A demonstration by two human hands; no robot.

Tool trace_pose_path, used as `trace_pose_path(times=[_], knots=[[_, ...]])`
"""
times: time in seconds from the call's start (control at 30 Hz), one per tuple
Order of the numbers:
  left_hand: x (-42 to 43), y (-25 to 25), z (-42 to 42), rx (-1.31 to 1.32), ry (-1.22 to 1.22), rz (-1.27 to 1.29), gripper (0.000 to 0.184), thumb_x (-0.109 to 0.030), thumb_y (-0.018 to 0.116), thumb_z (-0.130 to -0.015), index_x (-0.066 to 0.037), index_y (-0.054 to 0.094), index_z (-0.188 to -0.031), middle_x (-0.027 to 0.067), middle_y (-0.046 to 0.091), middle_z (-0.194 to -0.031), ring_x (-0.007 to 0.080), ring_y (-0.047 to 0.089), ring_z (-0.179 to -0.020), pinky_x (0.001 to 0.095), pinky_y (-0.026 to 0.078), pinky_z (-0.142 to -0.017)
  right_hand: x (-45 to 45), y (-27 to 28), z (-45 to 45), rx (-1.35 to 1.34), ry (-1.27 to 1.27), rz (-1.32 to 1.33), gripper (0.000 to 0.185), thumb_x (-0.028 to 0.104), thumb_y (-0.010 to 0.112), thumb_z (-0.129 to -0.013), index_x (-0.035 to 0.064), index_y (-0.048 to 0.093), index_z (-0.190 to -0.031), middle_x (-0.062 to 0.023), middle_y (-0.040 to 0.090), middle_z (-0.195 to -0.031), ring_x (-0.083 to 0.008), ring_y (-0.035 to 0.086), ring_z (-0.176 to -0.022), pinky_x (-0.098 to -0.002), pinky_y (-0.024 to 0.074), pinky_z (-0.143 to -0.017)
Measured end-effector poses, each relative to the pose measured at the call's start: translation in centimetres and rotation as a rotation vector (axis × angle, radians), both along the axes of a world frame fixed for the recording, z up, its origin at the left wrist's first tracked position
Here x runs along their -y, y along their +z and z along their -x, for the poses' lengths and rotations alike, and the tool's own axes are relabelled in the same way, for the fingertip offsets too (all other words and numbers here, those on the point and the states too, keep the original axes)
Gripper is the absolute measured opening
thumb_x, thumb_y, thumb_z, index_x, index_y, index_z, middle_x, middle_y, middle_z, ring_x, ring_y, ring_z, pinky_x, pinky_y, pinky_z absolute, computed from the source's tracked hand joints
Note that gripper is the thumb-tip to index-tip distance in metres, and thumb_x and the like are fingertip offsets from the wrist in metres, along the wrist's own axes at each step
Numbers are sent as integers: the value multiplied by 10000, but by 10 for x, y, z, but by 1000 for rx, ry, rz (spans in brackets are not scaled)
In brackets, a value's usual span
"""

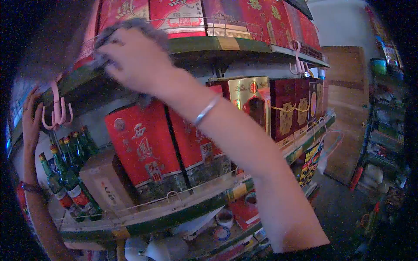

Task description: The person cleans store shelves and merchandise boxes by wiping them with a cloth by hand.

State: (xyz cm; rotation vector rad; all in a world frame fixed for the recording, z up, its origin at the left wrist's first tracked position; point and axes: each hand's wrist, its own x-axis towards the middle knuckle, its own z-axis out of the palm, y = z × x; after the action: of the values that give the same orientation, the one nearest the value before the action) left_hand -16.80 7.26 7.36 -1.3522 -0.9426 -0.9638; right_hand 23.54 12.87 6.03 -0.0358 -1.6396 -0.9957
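A crumpled grey cloth [150,31] is bunched under my right hand [137,58], whose fingers curl around it at the front edge of the upper shelf [196,45]. A silver bracelet [207,109] circles that wrist. Far to the left, my left hand [32,115] is raised against the end of the same shelf, fingers stretched upward and holding nothing visible. Just beside it hangs a pink multi-prong hook [57,108]. Red printed boxes [176,17] stand on the upper shelf behind a thin wire rail, directly beyond the cloth.
The middle shelf bears green glass bottles [65,182], a brown carton [106,182], large red boxes [141,143] and a gold box [250,98]. Another pink hook [298,58] hangs at right. Cups [224,217] sit lower down. A wooden door [346,108] and stocked shelves [385,130] lie beyond.
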Motion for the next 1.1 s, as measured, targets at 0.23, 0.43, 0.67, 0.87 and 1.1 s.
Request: trace_pose_path(times=[0.23, 0.43, 0.67, 0.87, 1.1], knots=[[-21, 6, 38, 33, 27, -86, 364, -186, 516, -880, -23, 495, -1205, 174, 403, -1328, 289, 401, -1213, 350, 303, -1010, -37, -30, -204, -550, -407, 55, 281, 140, 605, -740, 60, 603, -1009, -144, 574, -992, -327, 538, -970, -388, 433, -859], [-11, 2, 10, 212, 101, 3, 356, -277, 536, -863, 24, 572, -1050, 245, 573, -1039, 372, 540, -918, 402, 398, -826, -41, -38, -166, -732, -84, 120, 313, 81, 611, -709, 20, 553, -1010, -168, 525, -992, -333, 513, -950, -415, 445, -816], [-5, 2, -4, -18, -19, -50, 297, -233, 532, -858, 4, 570, -1033, 179, 577, -1030, 339, 543, -944, 398, 400, -839, -1, -28, 86, -307, 18, -52, 241, 117, 565, -696, 67, 573, -932, -137, 534, -901, -319, 546, -876, -415, 476, -749], [-16, 3, 9, -15, -20, -99, 327, -284, 522, -872, -3, 593, -1024, 190, 620, -971, 344, 585, -927, 400, 430, -815, 11, -27, 114, -106, 30, -22, 220, 124, 548, -696, 103, 579, -913, -116, 540, -913, -288, 555, -917, -413, 497, -740], [26, -9, -65, 16, -245, -98, 438, -367, 563, -834, -134, 531, -1204, 157, 582, -1116, 306, 538, -1072, 364, 392, -929, -22, -39, -100, -514, -342, -86, 326, 47, 622, -697, 31, 575, -1019, -154, 555, -1019, -348, 542, -944, -407, 455, -832]])
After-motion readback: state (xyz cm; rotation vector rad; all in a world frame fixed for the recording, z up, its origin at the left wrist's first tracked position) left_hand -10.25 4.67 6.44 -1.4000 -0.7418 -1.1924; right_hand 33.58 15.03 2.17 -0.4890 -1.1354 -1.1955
